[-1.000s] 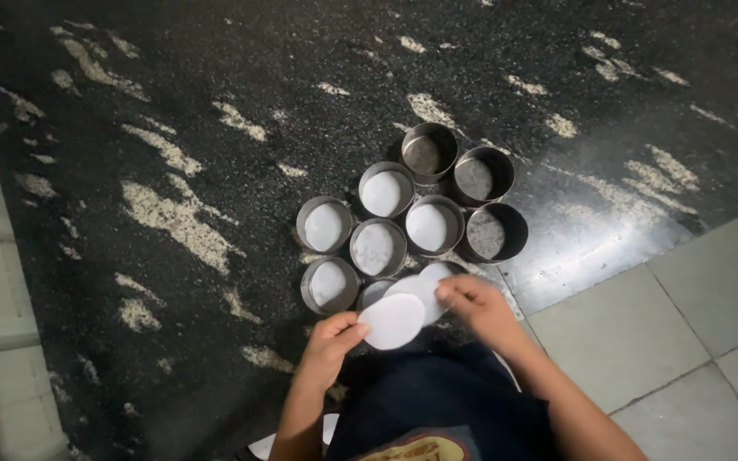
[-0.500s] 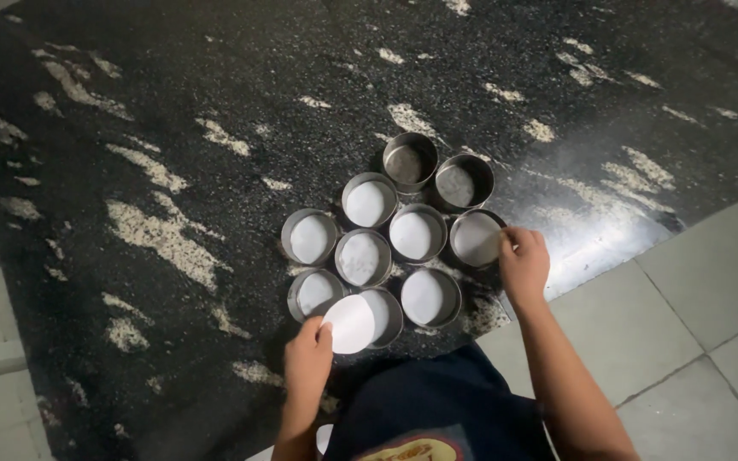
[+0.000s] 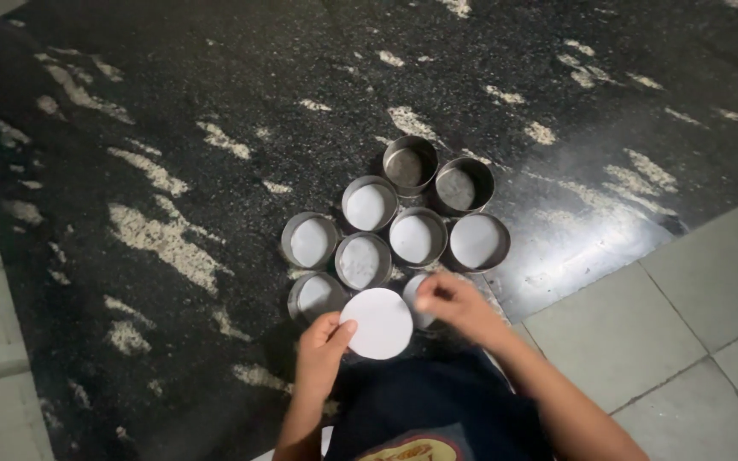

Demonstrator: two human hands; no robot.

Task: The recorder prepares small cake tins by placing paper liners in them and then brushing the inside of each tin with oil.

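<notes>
**A:** Dark speckled stone floor [image 3: 215, 128] takes up most of the view, with pale grey tiles [image 3: 685, 324] meeting it at the lower right corner and a light strip along the left edge. What sits on it?

**B:** You have a cluster of round metal tins [image 3: 390, 226] packed rim to rim near the middle of the floor, like a honeycomb. Five show a white paper liner on the bottom; the two at the far edge of the cluster [image 3: 410, 162] look bare, only grey metal inside.

**A:** Why so tight together?

**B:** My judgement: it keeps them all within reach of you from one crouched spot. Your dark shorts [image 3: 437, 401] show at the bottom edge, right behind the nearest tins.

**A:** Hands?

**B:** Your left hand [image 3: 322, 350] pinches a white paper disc [image 3: 377, 323] by its left rim, thumb and fingers closed on it, the disc held flat and facing up. It hovers over the near edge of the cluster, between the near-left tin [image 3: 313, 294] and the near-right one [image 3: 420, 286], and partly hides both. Your right hand [image 3: 459, 307] is over that near-right tin, fingers curled down towards it; it is blurred, so I cannot tell whether it grips anything.

**A:** Obstructions?

**B:** Only the disc and your right hand, which cover the two nearest tins. Floor around the cluster carries nothing else I can see.
</notes>
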